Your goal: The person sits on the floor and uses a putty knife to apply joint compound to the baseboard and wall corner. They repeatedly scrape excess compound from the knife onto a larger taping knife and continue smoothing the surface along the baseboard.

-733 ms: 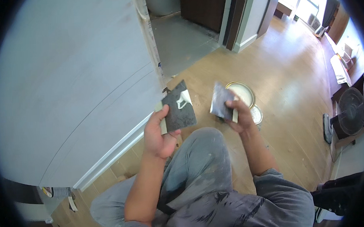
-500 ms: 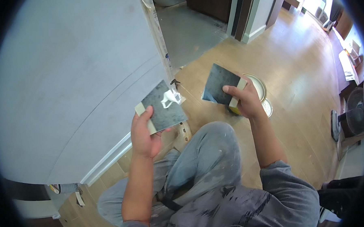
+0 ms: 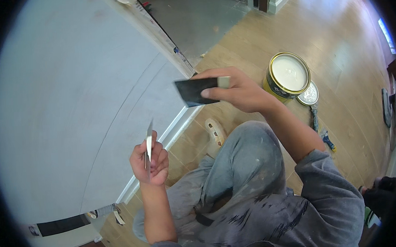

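My left hand point(image 3: 158, 169) grips a flat putty scraper point(image 3: 148, 147), turned nearly edge-on in front of the pale wall point(image 3: 86, 84). At this angle I cannot tell how much white paste is on its blade. Higher and to the right, my right hand point(image 3: 245, 92) is closed round the light strip handle of a second putty scraper point(image 3: 195, 90). That one has a dark, wide square blade pointing left at the wall's end, apart from the wall as far as I can judge. My thumb lies on the blade.
Right of my right hand stands an open bucket point(image 3: 289, 73) of white paste, its lid point(image 3: 309, 94) on the floor beside it. Two blue-handled tools, one a brush point(image 3: 327, 140), lie nearer me. A white baseboard point(image 3: 171, 127) runs along the wall. My shoe point(image 3: 215, 134) is near it.
My right hand has swung left toward the wall. My left hand has dropped slightly and turned its scraper from face-up to edge-on. The view has shifted, uncovering the bucket.
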{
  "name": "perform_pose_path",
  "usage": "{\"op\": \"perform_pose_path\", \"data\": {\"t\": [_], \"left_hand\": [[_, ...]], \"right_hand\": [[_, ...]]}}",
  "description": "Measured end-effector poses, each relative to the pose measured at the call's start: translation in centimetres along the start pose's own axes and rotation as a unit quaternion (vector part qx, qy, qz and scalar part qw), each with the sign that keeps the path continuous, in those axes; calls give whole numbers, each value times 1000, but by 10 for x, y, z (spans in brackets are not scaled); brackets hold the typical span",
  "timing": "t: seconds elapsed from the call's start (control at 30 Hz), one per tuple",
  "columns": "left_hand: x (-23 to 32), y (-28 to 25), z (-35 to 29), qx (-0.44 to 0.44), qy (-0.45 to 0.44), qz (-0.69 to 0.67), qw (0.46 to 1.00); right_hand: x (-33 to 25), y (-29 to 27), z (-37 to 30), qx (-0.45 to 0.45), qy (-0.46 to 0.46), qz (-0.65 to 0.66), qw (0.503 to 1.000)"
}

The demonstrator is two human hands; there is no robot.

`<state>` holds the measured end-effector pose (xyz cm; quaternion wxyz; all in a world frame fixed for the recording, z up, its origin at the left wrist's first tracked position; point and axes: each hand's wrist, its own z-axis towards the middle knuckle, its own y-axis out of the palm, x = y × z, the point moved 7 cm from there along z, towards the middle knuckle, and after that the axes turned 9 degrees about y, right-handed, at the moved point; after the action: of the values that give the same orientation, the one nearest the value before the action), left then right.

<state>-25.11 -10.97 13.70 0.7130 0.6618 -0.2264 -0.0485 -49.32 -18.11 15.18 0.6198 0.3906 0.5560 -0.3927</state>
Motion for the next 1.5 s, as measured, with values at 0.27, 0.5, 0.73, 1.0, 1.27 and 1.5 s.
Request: {"op": "perform_pose_path", "data": {"t": [0.27, 0.5, 0.73, 1.0, 1.27, 1.5], "left_hand": [[12, -19, 8, 157, 73, 316, 933], [4, -30, 22, 113, 215, 500, 831], [-20, -19, 29, 78, 306, 692, 650], [-17, 9, 33, -144, 304, 805, 489], [-8, 10, 34, -199, 228, 895, 327], [8, -23, 21, -160, 95, 955, 231]], "right_hand": [[18, -12, 13, -129, 10, -25, 991], [71, -36, -6, 33, 172, 224, 959], [65, 27, -25, -77, 236, 487, 837], [64, 29, -29, -96, 227, 530, 811], [75, 17, -27, -97, 205, 527, 819], [98, -45, -9, -14, 165, 458, 874]]}}
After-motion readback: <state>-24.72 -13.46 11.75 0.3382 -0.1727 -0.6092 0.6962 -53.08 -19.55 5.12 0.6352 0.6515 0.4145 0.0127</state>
